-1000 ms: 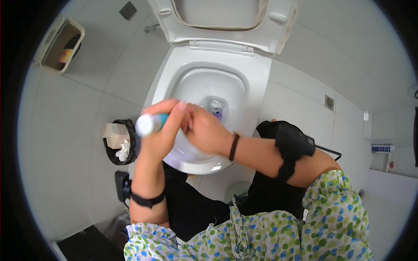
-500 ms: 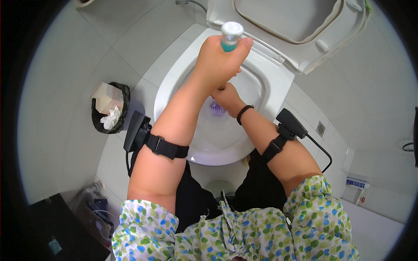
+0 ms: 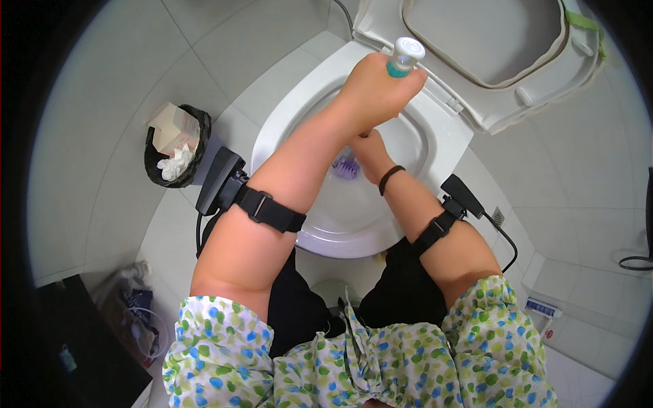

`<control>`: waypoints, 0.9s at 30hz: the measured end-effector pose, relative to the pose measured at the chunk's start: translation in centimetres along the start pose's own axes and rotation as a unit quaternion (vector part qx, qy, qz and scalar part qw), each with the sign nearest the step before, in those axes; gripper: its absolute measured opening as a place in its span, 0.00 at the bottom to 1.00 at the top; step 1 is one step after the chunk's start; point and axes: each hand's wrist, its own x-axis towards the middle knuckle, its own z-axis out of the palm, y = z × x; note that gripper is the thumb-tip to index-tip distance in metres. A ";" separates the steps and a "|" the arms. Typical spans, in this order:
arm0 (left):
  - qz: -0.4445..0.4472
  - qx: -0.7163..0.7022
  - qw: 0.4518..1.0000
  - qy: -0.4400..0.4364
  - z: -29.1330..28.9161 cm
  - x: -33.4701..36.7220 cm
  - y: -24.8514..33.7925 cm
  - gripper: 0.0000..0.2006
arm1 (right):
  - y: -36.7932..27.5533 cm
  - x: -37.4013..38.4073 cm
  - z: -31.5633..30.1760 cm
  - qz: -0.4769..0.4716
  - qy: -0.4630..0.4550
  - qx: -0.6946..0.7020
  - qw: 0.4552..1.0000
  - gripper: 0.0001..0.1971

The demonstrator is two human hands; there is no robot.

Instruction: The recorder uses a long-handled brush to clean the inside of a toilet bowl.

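Note:
My left hand (image 3: 382,92) is wrapped round the upper handle of a toilet brush (image 3: 347,168). The handle's white cap, with a clear neck and teal band, sticks out above my fist. Lower on the same brush, my right hand (image 3: 369,153) is closed round the shaft, its fingers partly hidden by my left hand and forearm. Purple bristles show just below it, down inside the white toilet bowl (image 3: 343,247). The shaft between my hands is mostly covered.
The toilet lid and seat (image 3: 486,75) stand raised at the back right. At left is a bin (image 3: 182,180) with a black liner, holding a carton and crumpled tissue. A clear plastic bag (image 3: 139,313) lies lower left; a floor drain (image 3: 498,217) is at right.
Both hands and the brush appear farther right in the picture, though the whole view has shifted too. The bristles show slightly more clearly beside my right hand. Both grips remain.

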 end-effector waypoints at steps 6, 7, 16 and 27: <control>0.038 0.067 0.995 -0.066 -0.1 -2.2 4.2 0.16 | -2.9 -4.7 0.8 -0.024 -0.052 0.074 0.996 0.15; 0.006 0.057 0.995 -0.079 0.3 -2.1 4.1 0.15 | -2.7 -4.4 0.4 -0.023 -0.054 0.071 0.996 0.15; -0.021 0.088 0.988 -0.122 0.7 -1.7 2.5 0.14 | -1.7 -3.8 -0.7 0.004 -0.058 0.051 0.997 0.16; 0.005 0.072 0.993 -0.091 1.5 -1.3 0.5 0.12 | -0.6 -2.4 -0.9 0.016 -0.015 0.032 0.999 0.09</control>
